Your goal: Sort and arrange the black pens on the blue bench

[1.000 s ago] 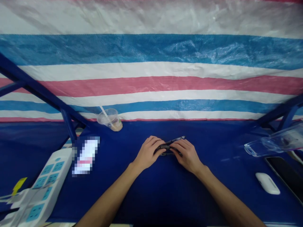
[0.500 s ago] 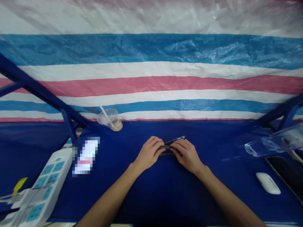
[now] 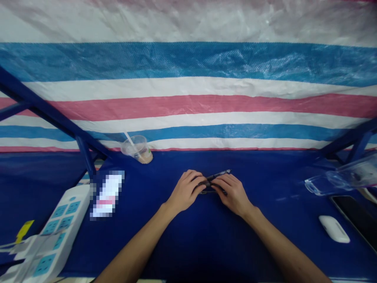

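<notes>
Near the middle of the dark blue tabletop (image 3: 203, 243), my left hand (image 3: 186, 190) and my right hand (image 3: 231, 192) face each other with fingers bent. Both are closed on a slim dark pen (image 3: 208, 183), its ends covered by the fingers. Just behind it a second dark pen (image 3: 220, 173) lies slanted, its tip pointing to the back right. A thin dark stick-like thing (image 3: 208, 192) shows under the hands, too hidden to name.
A clear plastic cup with a straw (image 3: 138, 149) stands back left. At left are a blurred lit screen (image 3: 106, 195) and a white power strip (image 3: 63, 232). At right lie a clear plastic container (image 3: 338, 177), a black phone (image 3: 355, 216) and a white earbud case (image 3: 333, 229). Blue metal bars (image 3: 53, 114) flank both sides.
Almost nothing differs. My fingers have shifted very slightly on the dark pen, while both hands stay in the same place.
</notes>
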Demonstrator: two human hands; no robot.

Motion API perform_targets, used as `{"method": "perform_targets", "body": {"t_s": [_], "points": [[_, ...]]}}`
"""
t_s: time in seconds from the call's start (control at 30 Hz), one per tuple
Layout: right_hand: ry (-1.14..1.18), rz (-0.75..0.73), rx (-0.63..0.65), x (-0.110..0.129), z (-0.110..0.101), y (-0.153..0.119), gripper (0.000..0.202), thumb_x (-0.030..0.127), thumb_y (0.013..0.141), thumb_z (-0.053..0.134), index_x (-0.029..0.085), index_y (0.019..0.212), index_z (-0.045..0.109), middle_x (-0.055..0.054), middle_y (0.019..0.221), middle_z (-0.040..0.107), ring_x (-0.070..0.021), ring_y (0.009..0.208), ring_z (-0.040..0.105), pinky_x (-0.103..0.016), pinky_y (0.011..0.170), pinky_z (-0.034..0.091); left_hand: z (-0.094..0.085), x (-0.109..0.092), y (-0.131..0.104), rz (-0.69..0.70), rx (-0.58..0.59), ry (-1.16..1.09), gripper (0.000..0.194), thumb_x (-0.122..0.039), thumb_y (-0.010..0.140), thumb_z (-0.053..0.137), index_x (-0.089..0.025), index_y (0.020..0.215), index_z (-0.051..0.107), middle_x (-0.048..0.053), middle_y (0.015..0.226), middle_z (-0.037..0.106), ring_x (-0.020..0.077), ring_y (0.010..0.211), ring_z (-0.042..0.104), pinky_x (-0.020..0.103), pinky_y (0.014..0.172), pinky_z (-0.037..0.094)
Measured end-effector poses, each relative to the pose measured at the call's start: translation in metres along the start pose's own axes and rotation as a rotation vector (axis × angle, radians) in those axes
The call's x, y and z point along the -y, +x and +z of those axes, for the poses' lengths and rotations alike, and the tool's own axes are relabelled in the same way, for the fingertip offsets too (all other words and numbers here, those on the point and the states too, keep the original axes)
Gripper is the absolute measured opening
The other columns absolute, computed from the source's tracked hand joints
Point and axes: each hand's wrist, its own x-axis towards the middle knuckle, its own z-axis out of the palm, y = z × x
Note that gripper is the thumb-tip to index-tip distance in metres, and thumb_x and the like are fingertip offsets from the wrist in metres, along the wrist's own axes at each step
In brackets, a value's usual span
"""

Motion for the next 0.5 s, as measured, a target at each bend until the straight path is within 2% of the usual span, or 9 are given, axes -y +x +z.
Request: {"method": "perform_targets", "body": {"t_s": [0.1, 0.23, 0.4, 0.5], "points": [[0.004, 0.008, -0.002, 0.0003, 0.0, -0.0003, 0.011, 0.018, 0.101, 0.06, 0.021, 0.108, 0.068, -0.006, 0.1, 0.074, -0.0205, 0.087, 0.067, -0.036, 0.079, 0.051, 0.0011, 0.0005, -0.0008, 0.005, -0.004, -0.007, 0.021, -0.032, 0.104, 0.057, -0.022, 0.121, 0.064, 0.009, 0.12, 0.067, 0.0243, 0.113, 0.058, 0.042, 0.098, 0.048], [0.0, 0.004, 0.003, 0.0007, 0.0002, -0.0003, 0.009, 0.017, 0.1, 0.061, 0.021, 0.106, 0.067, -0.006, 0.098, 0.073, -0.0206, 0.086, 0.066, -0.036, 0.079, 0.051, 0.0, -0.0008, -0.0001, 0.013, 0.023, -0.004, 0.02, -0.026, 0.107, 0.047, -0.021, 0.111, 0.067, 0.007, 0.119, 0.067, 0.023, 0.113, 0.057, 0.041, 0.097, 0.046], [0.012, 0.005, 0.0, -0.0003, -0.0003, 0.0001, 0.011, 0.017, 0.1, 0.061, 0.021, 0.107, 0.068, -0.006, 0.1, 0.074, -0.0212, 0.087, 0.067, -0.036, 0.079, 0.051, -0.0009, -0.0008, 0.0008, -0.002, 0.014, -0.041, 0.022, -0.034, 0.103, 0.059, -0.022, 0.121, 0.062, 0.007, 0.12, 0.067, 0.024, 0.114, 0.057, 0.042, 0.099, 0.046], [0.0, 0.002, 0.003, -0.0006, 0.0, -0.0001, 0.01, 0.018, 0.1, 0.06, 0.021, 0.106, 0.068, -0.007, 0.099, 0.074, -0.0213, 0.086, 0.067, -0.037, 0.079, 0.051, 0.001, 0.001, 0.0006, 0.03, 0.017, -0.027, 0.017, -0.028, 0.106, 0.052, -0.021, 0.116, 0.064, 0.007, 0.118, 0.068, 0.0232, 0.113, 0.056, 0.041, 0.098, 0.046]]}}
